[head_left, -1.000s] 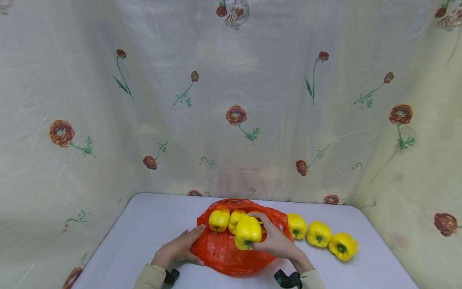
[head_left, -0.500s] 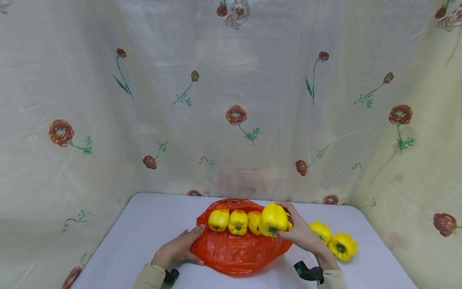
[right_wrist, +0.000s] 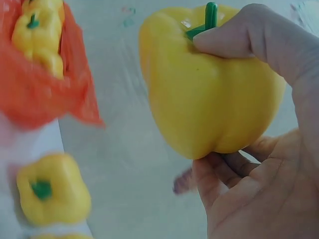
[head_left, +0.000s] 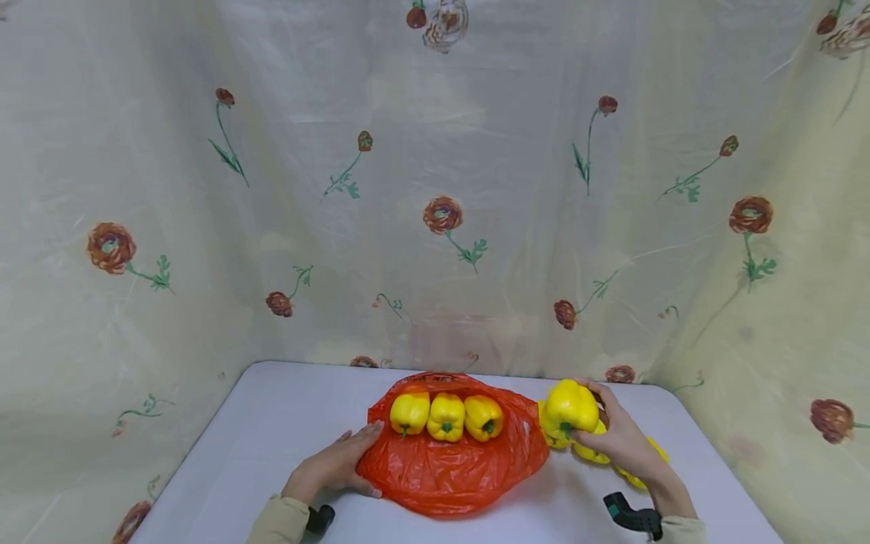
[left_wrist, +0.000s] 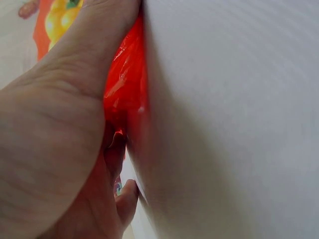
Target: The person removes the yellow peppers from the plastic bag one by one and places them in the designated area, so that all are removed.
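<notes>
In the head view a red plastic bag (head_left: 448, 476) lies on the table with its mouth spread. Three yellow bell peppers sit side by side in it: a left one (head_left: 410, 413), a middle one (head_left: 445, 418) and a right one (head_left: 483, 418). My left hand (head_left: 336, 465) rests at the bag's left edge, fingers extended and touching the plastic. To the right of the bag, my right hand (head_left: 621, 434) grips another bell pepper (head_left: 572, 408) above the table. Its thumb (right_wrist: 224, 40) presses by the green stem, with the other fingers underneath.
Under and behind the right hand, more yellow bell peppers (head_left: 590, 453) stand in a row on the white table (head_left: 292, 408), partly hidden. A flowered curtain (head_left: 503, 302) hangs behind the table and at both sides.
My right hand has carried the held bell pepper rightward, from over the bag to above the row outside it. The three peppers in the bag are now uncovered. The left hand has stayed put.
</notes>
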### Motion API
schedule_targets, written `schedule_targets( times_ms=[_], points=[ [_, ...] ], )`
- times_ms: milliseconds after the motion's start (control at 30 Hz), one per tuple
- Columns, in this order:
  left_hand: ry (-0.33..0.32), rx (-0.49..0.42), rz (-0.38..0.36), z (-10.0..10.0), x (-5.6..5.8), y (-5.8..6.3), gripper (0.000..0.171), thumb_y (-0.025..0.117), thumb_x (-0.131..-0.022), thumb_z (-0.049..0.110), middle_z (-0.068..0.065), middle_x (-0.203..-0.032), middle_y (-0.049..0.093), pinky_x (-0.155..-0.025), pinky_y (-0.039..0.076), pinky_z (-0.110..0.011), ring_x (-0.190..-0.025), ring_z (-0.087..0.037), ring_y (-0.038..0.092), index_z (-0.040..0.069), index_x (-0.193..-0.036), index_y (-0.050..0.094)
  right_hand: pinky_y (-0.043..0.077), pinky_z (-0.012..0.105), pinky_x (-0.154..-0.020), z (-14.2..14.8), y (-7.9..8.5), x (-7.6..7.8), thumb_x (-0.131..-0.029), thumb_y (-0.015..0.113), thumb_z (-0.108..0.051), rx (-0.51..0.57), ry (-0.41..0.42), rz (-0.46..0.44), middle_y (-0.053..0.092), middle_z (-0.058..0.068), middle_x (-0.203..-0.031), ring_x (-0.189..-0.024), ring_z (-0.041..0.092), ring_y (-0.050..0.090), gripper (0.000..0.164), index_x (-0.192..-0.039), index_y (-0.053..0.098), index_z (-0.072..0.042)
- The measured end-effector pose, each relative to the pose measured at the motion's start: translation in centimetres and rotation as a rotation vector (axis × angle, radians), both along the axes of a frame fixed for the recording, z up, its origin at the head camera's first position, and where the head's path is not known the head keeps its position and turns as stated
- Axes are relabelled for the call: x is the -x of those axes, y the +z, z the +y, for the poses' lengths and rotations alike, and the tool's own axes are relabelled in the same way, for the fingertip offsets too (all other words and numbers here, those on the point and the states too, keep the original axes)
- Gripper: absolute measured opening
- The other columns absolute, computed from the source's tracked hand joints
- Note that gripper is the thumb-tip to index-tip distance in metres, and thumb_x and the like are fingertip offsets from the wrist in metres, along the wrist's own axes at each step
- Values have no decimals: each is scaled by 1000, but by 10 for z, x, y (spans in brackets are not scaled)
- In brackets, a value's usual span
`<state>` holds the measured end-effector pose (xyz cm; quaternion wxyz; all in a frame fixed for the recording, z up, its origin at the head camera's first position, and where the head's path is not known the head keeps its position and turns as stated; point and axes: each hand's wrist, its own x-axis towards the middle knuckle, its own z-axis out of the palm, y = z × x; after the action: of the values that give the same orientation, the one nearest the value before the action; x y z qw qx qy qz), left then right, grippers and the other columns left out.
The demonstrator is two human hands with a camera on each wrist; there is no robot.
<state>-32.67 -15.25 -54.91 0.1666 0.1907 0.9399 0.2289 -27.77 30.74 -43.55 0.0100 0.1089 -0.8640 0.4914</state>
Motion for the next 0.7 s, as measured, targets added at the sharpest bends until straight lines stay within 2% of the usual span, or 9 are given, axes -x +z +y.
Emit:
schedule_targets(
  times_ms=[200, 333, 500, 700],
  points=[
    [-6, -4, 2, 1, 0, 2, 110, 80, -69, 51, -6, -161, 23, -120, 14, -56, -148, -28, 22, 12, -154, 23, 18, 76, -105, 33, -5, -2, -81, 75, -13, -61, -50, 38, 25, 25, -149, -133, 45, 27, 87, -147, 19, -4],
    [-29, -9, 16, 0, 0, 2, 112, 81, -68, 52, -8, -161, 22, -120, 15, -56, -148, -28, 21, 9, -154, 22, 19, 76, -104, 53, -9, -5, -83, 73, -15, -84, -87, 4, 19, 29, -150, -134, 50, 23, 91, -150, 12, -3],
    [-36, -11, 13, -1, 0, 2, 114, 80, -68, 54, -8, -161, 21, -120, 14, -56, -148, -28, 21, 9, -154, 21, 19, 75, -105, 80, -13, -11, -87, 70, -14, -63, -123, -8, 13, 31, -151, -132, 50, 20, 92, -151, 6, 0],
    [-31, -13, 11, -1, 0, 1, 113, 81, -68, 53, -8, -161, 22, -120, 14, -56, -148, -29, 21, 10, -154, 22, 12, 75, -107, 107, -15, -19, -90, 68, -17, -37, -212, -22, 8, 33, -151, -129, 49, 14, 93, -151, 0, 4]
  ],
)
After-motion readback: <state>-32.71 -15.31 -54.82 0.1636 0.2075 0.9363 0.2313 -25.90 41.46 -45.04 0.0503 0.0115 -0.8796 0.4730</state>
